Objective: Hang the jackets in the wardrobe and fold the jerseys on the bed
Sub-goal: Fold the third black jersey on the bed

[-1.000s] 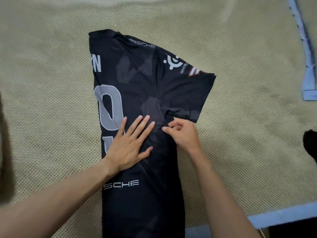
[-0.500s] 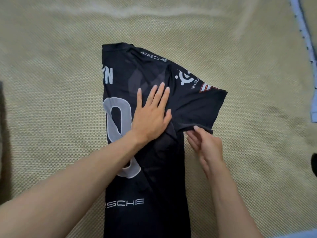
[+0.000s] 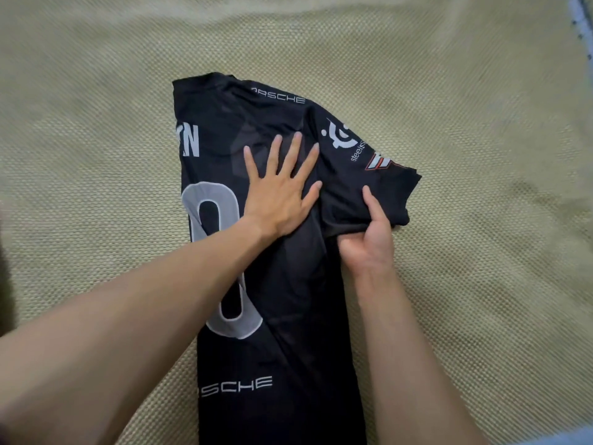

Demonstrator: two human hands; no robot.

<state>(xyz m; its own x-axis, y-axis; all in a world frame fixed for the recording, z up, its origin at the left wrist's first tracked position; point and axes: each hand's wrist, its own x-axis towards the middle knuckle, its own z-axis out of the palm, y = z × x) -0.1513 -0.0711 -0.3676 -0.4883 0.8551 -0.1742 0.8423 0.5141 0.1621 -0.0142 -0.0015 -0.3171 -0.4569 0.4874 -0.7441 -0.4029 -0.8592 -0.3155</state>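
A black jersey (image 3: 282, 316) with grey numbers and white lettering lies lengthwise on the woven beige bed mat (image 3: 465, 252), its left side folded in. My left hand (image 3: 282, 191) presses flat with spread fingers on the upper back of the jersey. One short sleeve (image 3: 369, 175) sticks out to the right. My right hand (image 3: 369, 239) grips that sleeve's lower hem, thumb on top and fingers curled underneath.
The beige mat stretches widely on all sides of the jersey. A light blue edging strip (image 3: 580, 20) runs along the mat's far right corner. A dark shape (image 3: 4, 284) sits at the left border.
My left hand slid up the jersey from its middle to its upper back. My right hand shifted from the underarm seam to the sleeve hem and took hold of it.
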